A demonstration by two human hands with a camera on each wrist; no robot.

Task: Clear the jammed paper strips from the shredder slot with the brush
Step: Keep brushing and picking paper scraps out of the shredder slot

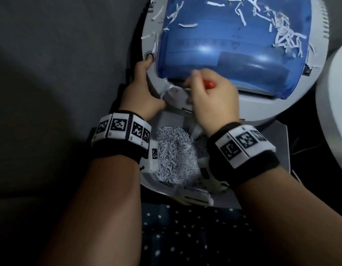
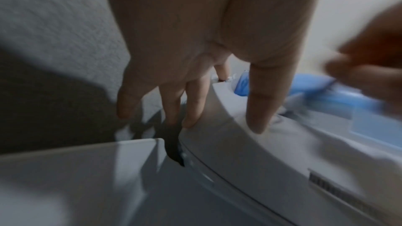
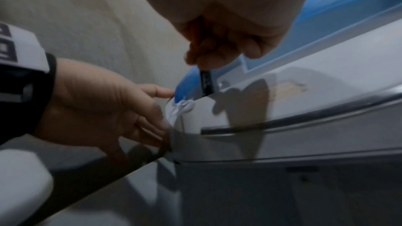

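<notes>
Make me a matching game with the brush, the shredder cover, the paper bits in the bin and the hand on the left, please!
Things:
1. brush
2. shredder cover
3. shredded paper in the bin
4. left hand

Descriptions:
A. see-through blue, with loose white strips scattered on it
B. resting on the shredder's white edge, fingers straight
C. a heap down below, between the two wrists
D. red handle, gripped in the right hand

Pairs: 1-D, 2-A, 3-C, 4-B
</notes>
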